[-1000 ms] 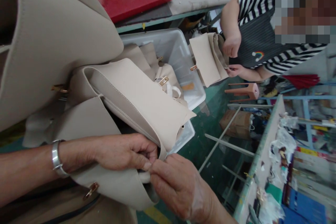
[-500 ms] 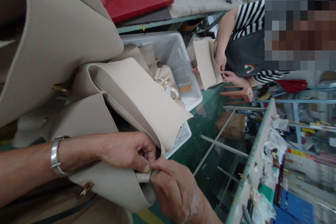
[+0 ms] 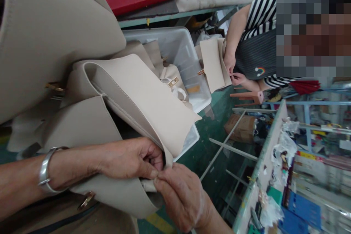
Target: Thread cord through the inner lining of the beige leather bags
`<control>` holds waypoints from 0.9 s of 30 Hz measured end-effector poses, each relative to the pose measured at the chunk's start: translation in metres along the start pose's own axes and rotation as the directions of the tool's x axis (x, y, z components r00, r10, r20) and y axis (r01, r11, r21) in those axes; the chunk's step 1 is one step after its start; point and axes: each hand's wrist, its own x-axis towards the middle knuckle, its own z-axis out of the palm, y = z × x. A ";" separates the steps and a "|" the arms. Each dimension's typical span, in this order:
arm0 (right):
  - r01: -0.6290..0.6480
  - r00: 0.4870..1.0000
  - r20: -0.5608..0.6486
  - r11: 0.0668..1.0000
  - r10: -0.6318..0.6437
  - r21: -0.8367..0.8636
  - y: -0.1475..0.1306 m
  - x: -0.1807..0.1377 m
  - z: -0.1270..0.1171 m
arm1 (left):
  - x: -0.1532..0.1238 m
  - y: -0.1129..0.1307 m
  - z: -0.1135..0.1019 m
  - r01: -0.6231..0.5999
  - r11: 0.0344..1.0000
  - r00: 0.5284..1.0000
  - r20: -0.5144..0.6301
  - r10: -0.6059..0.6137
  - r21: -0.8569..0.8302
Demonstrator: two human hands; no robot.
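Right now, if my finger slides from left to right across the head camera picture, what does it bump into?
Silver bangle → gold clasp → left hand → right hand → brown package → blue thing. I skipped the beige bag at the hands because it stretches past several of these.

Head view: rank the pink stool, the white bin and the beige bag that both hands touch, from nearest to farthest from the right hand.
1. Beige bag: nearest, its edge touching the right hand.
2. White bin: partly behind the bag, above the hand in the picture.
3. Pink stool: farthest, up and to the right, near the co-worker.
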 end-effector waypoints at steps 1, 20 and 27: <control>-0.009 1.000 -0.004 1.000 0.009 -0.001 0.000 -0.001 0.000 | 0.000 -0.001 0.000 0.016 0.999 1.000 0.015 -0.016 -0.034; -0.070 0.996 -0.067 0.988 0.061 -0.134 -0.003 -0.008 0.003 | -0.041 -0.032 0.064 -0.131 0.583 0.550 -0.430 0.716 0.802; -0.054 0.998 -0.042 0.980 0.047 -0.192 -0.002 -0.002 0.002 | -0.025 -0.021 0.061 0.056 0.342 0.462 -0.328 0.824 0.938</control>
